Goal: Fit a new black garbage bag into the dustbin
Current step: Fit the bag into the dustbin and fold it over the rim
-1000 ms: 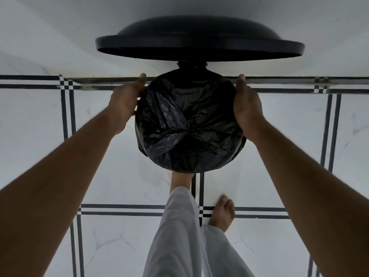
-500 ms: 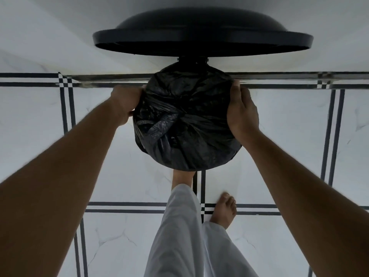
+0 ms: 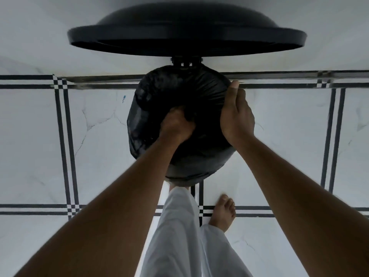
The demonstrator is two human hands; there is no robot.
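Both hands are on the bin from where I watch. Left hand (image 3: 176,124) is pushed down into the middle of the black garbage bag (image 3: 179,92), fingers curled tight around a bunch of the plastic — a closed fist on the film. Right hand (image 3: 235,114) lies flat and spread against the right side of the bag-covered rim, fingers extended forward and together, thumb tip up at the far edge; it presses on the plastic rather than pinching it, so I read it as open.

One dustbin (image 3: 189,168) stands on the floor, seen from straight above, and the one bag covers its whole mouth and drapes down over its outer wall, wrinkled and sagging inward where the fist sits. One round black lid (image 3: 185,35) stands raised behind the bin, joined to it by a dark hinge block (image 3: 186,61) at the far rim.

I count two bare forearms reaching in from the bottom corners, and two bare feet — the right foot (image 3: 223,212) is plain on the tile, the left foot (image 3: 177,185) is mostly hidden under the bin's near edge. Pale trouser legs (image 3: 179,236) fill the lower centre. White marbled floor tiles (image 3: 99,156) carry paired black lines with small checkered crossings; four such crossings are visible.
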